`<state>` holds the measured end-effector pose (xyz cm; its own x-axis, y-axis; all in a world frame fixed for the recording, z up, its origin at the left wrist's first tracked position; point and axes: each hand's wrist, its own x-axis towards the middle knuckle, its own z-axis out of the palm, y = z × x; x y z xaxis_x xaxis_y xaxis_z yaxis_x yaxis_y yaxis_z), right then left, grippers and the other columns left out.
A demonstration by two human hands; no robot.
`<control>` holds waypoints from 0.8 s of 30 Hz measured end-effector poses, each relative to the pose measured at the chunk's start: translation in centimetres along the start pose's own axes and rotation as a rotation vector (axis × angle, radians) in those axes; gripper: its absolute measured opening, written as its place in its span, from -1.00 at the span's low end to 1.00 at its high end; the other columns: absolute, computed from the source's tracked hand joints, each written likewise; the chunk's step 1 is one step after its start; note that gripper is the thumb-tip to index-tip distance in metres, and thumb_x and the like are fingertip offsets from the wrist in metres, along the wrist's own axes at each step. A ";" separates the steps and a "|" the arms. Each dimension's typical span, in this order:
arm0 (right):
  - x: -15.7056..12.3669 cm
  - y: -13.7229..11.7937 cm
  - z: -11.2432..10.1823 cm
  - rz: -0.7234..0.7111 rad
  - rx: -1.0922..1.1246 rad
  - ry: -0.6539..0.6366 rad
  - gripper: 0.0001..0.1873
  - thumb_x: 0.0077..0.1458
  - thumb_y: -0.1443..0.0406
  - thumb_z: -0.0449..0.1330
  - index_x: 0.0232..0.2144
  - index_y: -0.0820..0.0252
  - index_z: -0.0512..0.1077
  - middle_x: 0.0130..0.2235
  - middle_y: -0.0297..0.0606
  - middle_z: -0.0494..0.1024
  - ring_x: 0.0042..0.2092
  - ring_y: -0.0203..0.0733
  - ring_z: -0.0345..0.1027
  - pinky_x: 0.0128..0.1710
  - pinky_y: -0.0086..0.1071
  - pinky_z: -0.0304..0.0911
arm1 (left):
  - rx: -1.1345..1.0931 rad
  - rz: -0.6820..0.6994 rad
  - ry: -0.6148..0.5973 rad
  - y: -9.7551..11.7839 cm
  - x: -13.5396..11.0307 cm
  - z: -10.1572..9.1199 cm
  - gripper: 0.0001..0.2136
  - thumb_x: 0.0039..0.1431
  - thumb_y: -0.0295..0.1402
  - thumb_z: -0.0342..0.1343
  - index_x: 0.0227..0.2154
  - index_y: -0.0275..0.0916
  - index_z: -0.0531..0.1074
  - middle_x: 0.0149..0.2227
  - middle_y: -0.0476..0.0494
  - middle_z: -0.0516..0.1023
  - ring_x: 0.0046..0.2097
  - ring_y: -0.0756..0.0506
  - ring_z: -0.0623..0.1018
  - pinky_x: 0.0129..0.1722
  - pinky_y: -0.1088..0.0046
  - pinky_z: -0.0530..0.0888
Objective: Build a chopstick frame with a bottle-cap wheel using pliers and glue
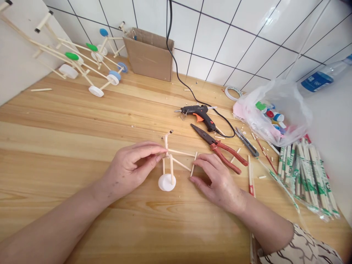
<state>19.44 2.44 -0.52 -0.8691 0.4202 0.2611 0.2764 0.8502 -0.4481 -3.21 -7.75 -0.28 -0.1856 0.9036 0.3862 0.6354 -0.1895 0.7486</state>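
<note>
A small frame of glued wooden sticks stands on the wooden tabletop, with a white bottle-cap wheel at its lower end. My left hand pinches the frame's upright near the top between thumb and fingers. My right hand grips the short crosspiece at the frame's other end between thumb and forefinger. Red-handled pliers lie just beyond my right hand, not touching it.
A black glue gun with its cord lies beyond the pliers. To the right are a plastic bag of bottle caps and packs of chopsticks. Finished stick-and-cap wheeled models and a cardboard box stand at the back left.
</note>
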 end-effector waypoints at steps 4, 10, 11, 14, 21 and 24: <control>0.0 0.0 0.0 -0.006 0.000 0.005 -0.70 0.09 0.36 0.20 -0.10 0.28 0.33 -0.07 -0.03 0.40 -0.04 -0.05 0.29 -0.04 -0.14 0.33 | 0.009 0.006 -0.003 -0.1 0.0 0.0 -0.85 0.15 -0.46 0.10 -0.26 -0.19 0.53 -0.23 -0.06 0.62 -0.23 -0.02 0.59 -0.19 0.53 0.54; 0.0 0.1 0.0 -0.007 0.009 0.003 -0.70 0.08 0.36 0.20 -0.10 0.29 0.33 -0.08 -0.03 0.41 -0.05 -0.06 0.30 -0.04 -0.14 0.33 | 0.021 0.006 0.008 -0.1 -0.2 0.0 -0.85 0.15 -0.45 0.10 -0.26 -0.17 0.53 -0.23 -0.05 0.62 -0.22 -0.04 0.59 -0.19 0.50 0.55; 0.0 0.1 0.0 -0.005 0.010 0.004 -0.70 0.08 0.36 0.20 -0.10 0.29 0.33 -0.08 -0.04 0.41 -0.05 -0.06 0.30 -0.04 -0.14 0.33 | 0.021 0.008 0.009 -0.1 -0.2 0.1 -0.85 0.15 -0.45 0.10 -0.26 -0.17 0.53 -0.23 -0.05 0.62 -0.22 -0.04 0.59 -0.19 0.50 0.55; 0.0 0.2 0.1 -0.002 0.016 0.004 -0.70 0.08 0.37 0.20 -0.10 0.28 0.33 -0.08 -0.04 0.40 -0.05 -0.06 0.29 -0.04 -0.15 0.34 | 0.019 0.016 0.006 0.0 -0.1 0.0 -0.85 0.15 -0.46 0.09 -0.27 -0.18 0.53 -0.23 -0.06 0.62 -0.22 -0.03 0.59 -0.19 0.52 0.54; 0.1 0.1 0.1 0.000 0.008 0.002 -0.71 0.09 0.36 0.20 -0.11 0.29 0.33 -0.09 -0.02 0.41 -0.06 -0.05 0.30 -0.05 -0.14 0.34 | 0.015 0.022 0.002 0.1 0.0 0.0 -0.86 0.15 -0.47 0.10 -0.28 -0.19 0.53 -0.24 -0.06 0.61 -0.23 -0.01 0.59 -0.18 0.53 0.54; 0.1 0.1 0.1 -0.002 0.008 0.008 -0.71 0.09 0.34 0.20 -0.10 0.27 0.33 -0.09 -0.03 0.42 -0.06 -0.05 0.31 -0.05 -0.12 0.34 | 0.016 0.016 0.001 0.1 -0.1 0.1 -0.86 0.15 -0.46 0.10 -0.28 -0.19 0.53 -0.24 -0.06 0.61 -0.23 -0.02 0.59 -0.19 0.53 0.54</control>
<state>19.32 2.59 -0.62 -0.8661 0.4212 0.2691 0.2715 0.8485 -0.4542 -3.08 -7.79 -0.30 -0.1763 0.9001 0.3984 0.6501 -0.1974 0.7338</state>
